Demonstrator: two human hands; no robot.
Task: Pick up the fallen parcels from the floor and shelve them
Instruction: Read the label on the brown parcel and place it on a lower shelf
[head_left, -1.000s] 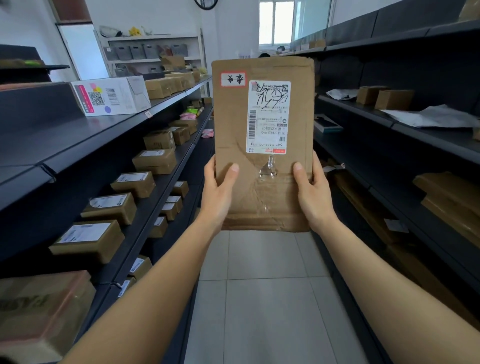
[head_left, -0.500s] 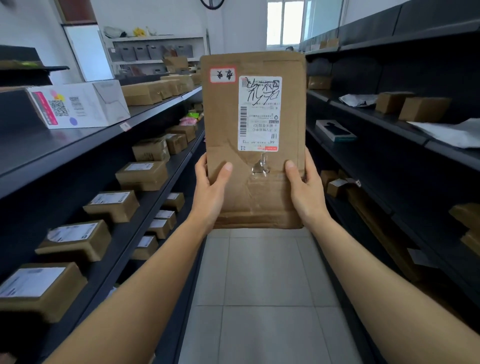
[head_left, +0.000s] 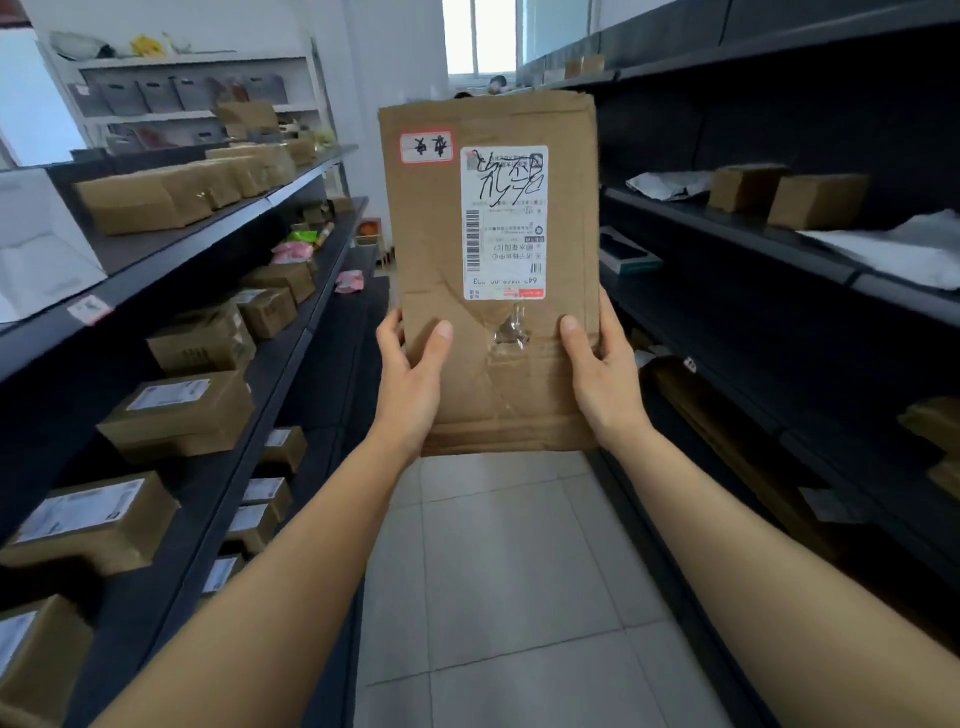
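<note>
A flat brown cardboard parcel (head_left: 431, 249) with a white shipping label and a small red-framed sticker is held upright in front of me, above the aisle floor. My left hand (head_left: 413, 384) grips its lower left edge, thumb on the front. My right hand (head_left: 602, 379) grips the lower right edge the same way. The cardboard is creased and has a torn spot near its lower middle. Dark shelves (head_left: 291, 332) run along both sides of the aisle.
Several brown boxes (head_left: 176, 415) fill the left shelves. On the right shelves (head_left: 727, 218) lie two small boxes (head_left: 815, 200), white bags and a dark flat packet (head_left: 626, 257). Grey tiled floor (head_left: 509, 597) runs ahead. A white rack stands at the far wall.
The view has moved forward along the aisle and the left shelf boxes have slid past. Both hands keep the same grip on the parcel, which sits slightly lower in view.
</note>
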